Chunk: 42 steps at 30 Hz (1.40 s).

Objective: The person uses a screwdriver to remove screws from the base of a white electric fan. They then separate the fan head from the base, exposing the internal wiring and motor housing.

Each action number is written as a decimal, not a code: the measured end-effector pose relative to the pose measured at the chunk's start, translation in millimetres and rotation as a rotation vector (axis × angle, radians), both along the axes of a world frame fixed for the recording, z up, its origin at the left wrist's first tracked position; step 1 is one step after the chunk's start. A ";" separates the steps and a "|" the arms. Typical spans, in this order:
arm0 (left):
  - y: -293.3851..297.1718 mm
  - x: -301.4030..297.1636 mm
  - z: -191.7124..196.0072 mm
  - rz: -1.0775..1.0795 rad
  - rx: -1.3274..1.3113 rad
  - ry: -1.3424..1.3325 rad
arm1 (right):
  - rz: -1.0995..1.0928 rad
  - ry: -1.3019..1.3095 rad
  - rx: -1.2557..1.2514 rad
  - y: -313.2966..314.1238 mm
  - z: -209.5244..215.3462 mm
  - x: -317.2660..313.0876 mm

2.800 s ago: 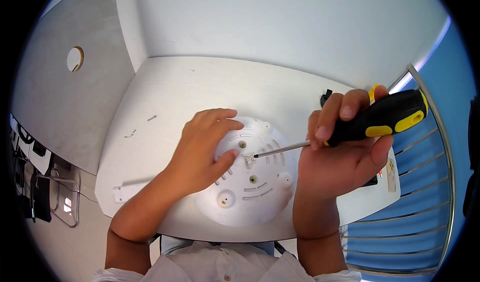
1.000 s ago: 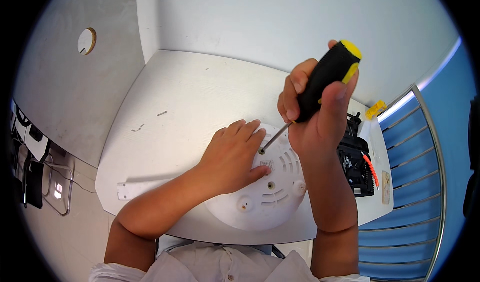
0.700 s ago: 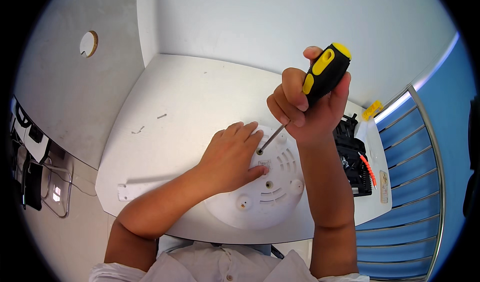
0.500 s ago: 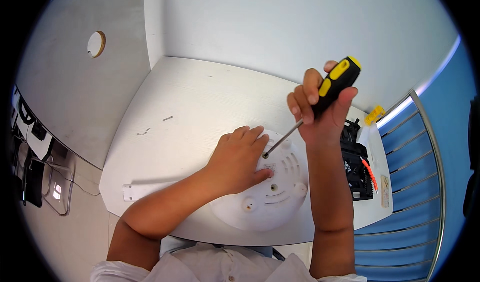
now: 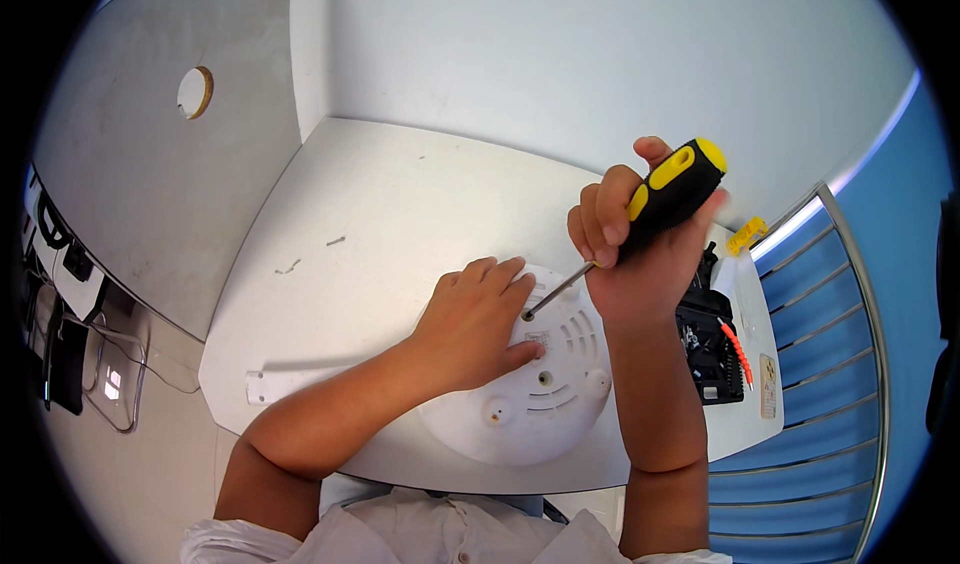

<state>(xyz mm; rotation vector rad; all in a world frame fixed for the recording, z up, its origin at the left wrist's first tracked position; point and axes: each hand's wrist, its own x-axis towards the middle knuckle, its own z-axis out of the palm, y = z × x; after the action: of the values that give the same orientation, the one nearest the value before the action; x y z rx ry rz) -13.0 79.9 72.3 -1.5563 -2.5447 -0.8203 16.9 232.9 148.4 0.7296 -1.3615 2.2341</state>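
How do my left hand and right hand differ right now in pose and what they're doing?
The left hand lies flat, palm down, on the round white appliance base; the right hand is raised and closed in a fist. The left hand holds no tool; the right hand grips a black and yellow screwdriver, tip angled into a hole beside the left fingertips. Both are bare.
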 end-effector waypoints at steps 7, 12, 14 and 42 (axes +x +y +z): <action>0.5 0.9 0.0 0.003 0.012 0.022 | -0.180 0.015 0.228 0.2 1.3 -2.8; -0.7 0.9 -0.4 -0.003 0.021 0.027 | -0.251 -0.185 0.061 -12.6 10.1 4.7; -0.4 0.5 -2.8 -0.013 0.053 0.051 | -0.118 -0.051 0.040 -6.5 2.9 1.9; 0.1 -3.5 -3.4 -0.024 0.071 0.024 | -0.191 -0.059 0.034 -10.9 2.7 -1.1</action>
<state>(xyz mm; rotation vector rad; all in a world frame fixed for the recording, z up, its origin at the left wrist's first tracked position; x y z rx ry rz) -16.5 80.0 68.9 -1.5691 -2.4564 -0.8792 15.8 222.0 151.1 0.5245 -1.4364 2.1024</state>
